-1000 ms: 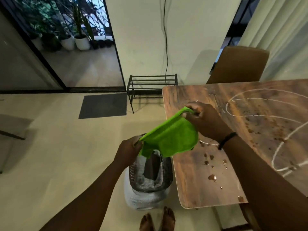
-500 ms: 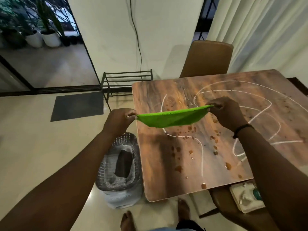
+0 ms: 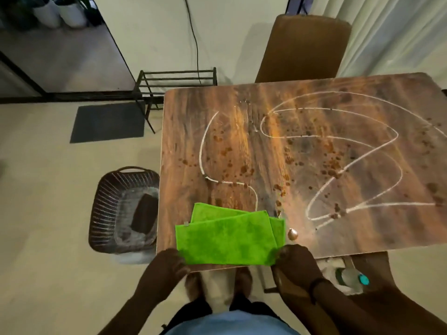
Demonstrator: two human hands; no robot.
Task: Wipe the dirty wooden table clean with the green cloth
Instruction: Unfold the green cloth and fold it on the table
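Note:
The green cloth (image 3: 229, 235) lies folded flat on the near left part of the wooden table (image 3: 302, 151). My left hand (image 3: 169, 267) pinches its near left corner at the table's front edge. At the near right corner my right hand (image 3: 295, 264) grips the cloth too. White chalk-like lines and many brown spots cover the tabletop beyond the cloth. A larger brown drop (image 3: 292, 234) sits just right of the cloth.
A dark woven basket (image 3: 121, 209) stands on the floor left of the table. A brown chair (image 3: 302, 47) is at the far side, a metal rack (image 3: 176, 81) by the wall. A seat with a bottle (image 3: 353, 279) is at lower right.
The cloth, held stretched in the air between both hands, has come down flat and folded onto the near table edge. Both hands moved toward me with it.

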